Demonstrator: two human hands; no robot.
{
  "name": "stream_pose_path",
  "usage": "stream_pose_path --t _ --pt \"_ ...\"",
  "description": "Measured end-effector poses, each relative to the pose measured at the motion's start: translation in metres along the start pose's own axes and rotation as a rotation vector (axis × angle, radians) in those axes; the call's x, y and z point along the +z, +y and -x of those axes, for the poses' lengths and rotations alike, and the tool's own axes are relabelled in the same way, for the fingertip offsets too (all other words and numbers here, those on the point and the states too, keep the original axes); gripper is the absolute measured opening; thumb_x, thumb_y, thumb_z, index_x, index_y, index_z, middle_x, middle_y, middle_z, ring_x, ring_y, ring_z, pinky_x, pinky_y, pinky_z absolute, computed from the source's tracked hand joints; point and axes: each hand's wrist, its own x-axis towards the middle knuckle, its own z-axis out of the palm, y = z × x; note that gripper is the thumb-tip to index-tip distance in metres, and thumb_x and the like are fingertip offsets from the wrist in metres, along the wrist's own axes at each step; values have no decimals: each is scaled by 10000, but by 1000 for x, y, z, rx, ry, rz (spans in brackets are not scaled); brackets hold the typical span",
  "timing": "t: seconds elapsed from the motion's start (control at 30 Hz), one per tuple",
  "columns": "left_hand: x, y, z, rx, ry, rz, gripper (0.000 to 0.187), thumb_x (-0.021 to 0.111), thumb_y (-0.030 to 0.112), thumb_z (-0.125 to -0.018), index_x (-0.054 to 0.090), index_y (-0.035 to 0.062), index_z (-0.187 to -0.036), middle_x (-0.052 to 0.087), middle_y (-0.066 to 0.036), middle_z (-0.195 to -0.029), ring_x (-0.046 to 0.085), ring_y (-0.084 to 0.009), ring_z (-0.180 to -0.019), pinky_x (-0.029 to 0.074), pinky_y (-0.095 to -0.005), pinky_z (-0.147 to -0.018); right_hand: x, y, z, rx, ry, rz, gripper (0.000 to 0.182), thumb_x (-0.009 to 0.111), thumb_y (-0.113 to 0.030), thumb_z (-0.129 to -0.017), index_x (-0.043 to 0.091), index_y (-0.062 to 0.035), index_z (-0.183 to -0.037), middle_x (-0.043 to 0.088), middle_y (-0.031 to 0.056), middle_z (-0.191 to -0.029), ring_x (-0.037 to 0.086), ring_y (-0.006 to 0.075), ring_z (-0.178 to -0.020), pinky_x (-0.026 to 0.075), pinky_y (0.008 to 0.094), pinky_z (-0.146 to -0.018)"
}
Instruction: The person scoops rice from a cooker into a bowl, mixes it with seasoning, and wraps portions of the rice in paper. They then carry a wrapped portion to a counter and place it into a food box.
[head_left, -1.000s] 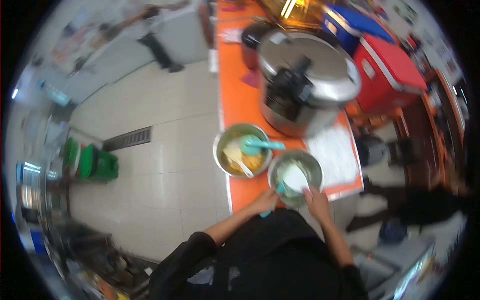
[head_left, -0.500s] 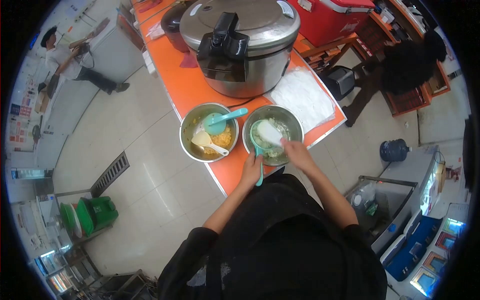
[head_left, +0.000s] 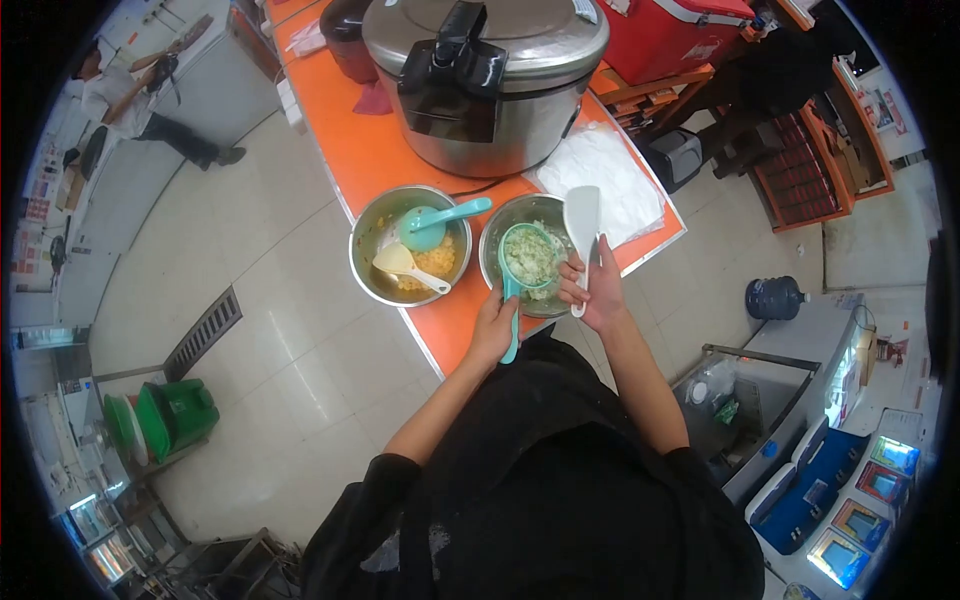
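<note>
My left hand (head_left: 493, 327) is closed round the handle of a teal scoop (head_left: 509, 300). The scoop's round cup is full of pale green chopped food (head_left: 529, 254) and sits over a metal bowl (head_left: 488, 262) holding more of it. My right hand (head_left: 601, 290), fingers wrapped round its handle, holds a white rice paddle (head_left: 582, 218) upright at the bowl's right side. To the left stands a second metal bowl (head_left: 358, 262) with yellow chopped food (head_left: 436, 262), a cream paddle (head_left: 399, 263) and another teal scoop (head_left: 428, 226) in it.
Behind the bowls a large steel rice cooker (head_left: 540, 110) stands on the orange table (head_left: 345, 140). White sheets (head_left: 610, 180) lie at the right edge. A red cooler (head_left: 670, 40) is at the back. Two people, one left (head_left: 120, 105) and one right (head_left: 780, 75), stand apart from the table.
My right hand has lifted the paddle out of the scoop and turned it upright to the right. The scoop's cup now shows heaped with food. My left hand still grips its handle.
</note>
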Motion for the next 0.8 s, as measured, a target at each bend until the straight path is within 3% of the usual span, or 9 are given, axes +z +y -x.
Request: stream_pose_path --t 0.1,0.2,0.33,0.37,0.47,0.6,0.67,0.7,0.8 --pt "-5 -2 0 3 18 51 477 416 170 -919 346 38 -1373 489 -35 -767 482 -106 -528 407 -254 -443 -13 8 3 -100 453 411 552 290 -629 -913 385 -121 -719 464 41 -703 300 80 -406 263 229 -401" --pt "-8 10 4 4 40 138 479 415 176 -920 345 57 -1379 472 -29 -740 481 -109 -514 412 -254 -429 -23 7 9 -184 625 593 534 313 -598 -926 401 -109 -731 474 51 -700 309 78 -414 266 230 -401" --pt "-9 16 6 -58 -7 105 484 389 145 -952 246 22 -1398 469 -20 -757 477 -92 -510 422 -243 -428 12 -8 23 -272 272 618 514 344 -476 -965 495 -65 -697 447 48 -592 413 138 -479 328 272 -433" --pt "-7 16 4 -56 -5 80 486 389 145 -952 244 20 -1398 467 -19 -755 476 -92 -509 420 -243 -426 14 1 15 -425 470 1138 508 367 -426 -969 486 -20 -689 437 95 -581 460 188 -536 362 310 -507" --pt "0 14 3 74 28 49 487 390 145 -952 246 5 -1395 478 -27 -744 483 -95 -495 423 -249 -425 15 37 5 -768 523 1456 476 377 -385 -973 459 -1 -704 387 106 -579 445 208 -565 357 333 -549" --pt "-7 -4 -9 160 77 -82 506 387 141 -951 217 -16 -1401 491 -42 -728 497 -102 -486 438 -259 -433 9 25 14 -454 486 1608 466 377 -367 -975 485 6 -718 447 96 -598 461 228 -579 370 352 -562" --pt "-8 -13 -10 251 104 -199 527 379 131 -950 176 -33 -1408 508 -61 -723 511 -115 -488 443 -268 -443 23 9 23 -255 625 1016 469 379 -361 -973 539 32 -776 581 128 -692 534 296 -653 415 396 -630" --pt "-7 -15 -12 251 97 -201 527 379 131 -950 176 -33 -1408 508 -61 -723 511 -115 -488 443 -268 -443 12 5 22 -149 597 921 478 385 -365 -969 588 61 -893 656 184 -870 593 362 -809 433 421 -742" --pt "-2 -24 -29 369 86 -287 533 374 129 -951 160 -42 -1409 525 -79 -736 515 -133 -489 440 -277 -452 -13 43 2 -392 634 1387 478 382 -366 -969 601 58 -952 653 206 -919 598 360 -889 428 403 -800"
